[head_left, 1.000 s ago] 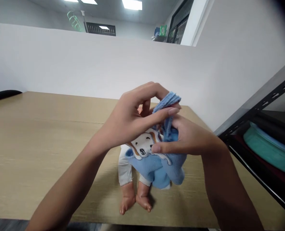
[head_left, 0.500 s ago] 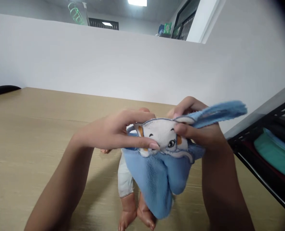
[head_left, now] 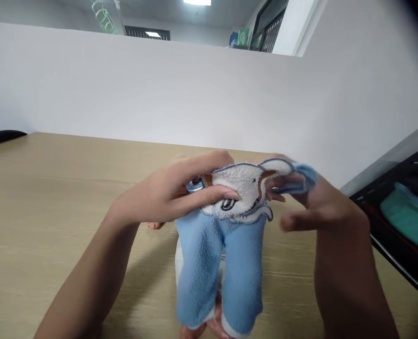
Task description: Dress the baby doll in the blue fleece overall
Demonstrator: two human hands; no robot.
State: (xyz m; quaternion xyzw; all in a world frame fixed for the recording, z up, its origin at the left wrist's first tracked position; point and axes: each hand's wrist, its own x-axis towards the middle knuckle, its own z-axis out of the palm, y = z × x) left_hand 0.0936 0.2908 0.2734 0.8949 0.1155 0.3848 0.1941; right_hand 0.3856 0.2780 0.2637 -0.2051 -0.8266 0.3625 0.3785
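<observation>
Blue fleece baby overalls (head_left: pixel 242 268) with a white animal-face bib (head_left: pixel 242 186) hang in front of me, both legs pointing down. My left hand (head_left: pixel 180 188) pinches the left side of the bib, thumb in front and fingers behind. By the right shoulder strap (head_left: pixel 306 178), my right hand (head_left: pixel 311 202) has its fingers in or behind the strap's loop and its thumb spread away, blurred. Under the overalls a doll lies on the table, its feet (head_left: pixel 217 325) showing below the cuffs and a small hand (head_left: pixel 155 225) at the left. The overalls hide most of its body.
The wooden table (head_left: pixel 53 202) reaches back to a white wall (head_left: pixel 134 94). At the right stands a black metal rack (head_left: pixel 399 254) with folded green cloth (head_left: pixel 408 216) on it. A black curved object (head_left: pixel 4 136) sits at the far left edge.
The overalls' legs have swung down and straightened over the doll's legs. My right hand has let go of the bib's edge and moved right, its thumb apart; the strap is drawn in around its fingers.
</observation>
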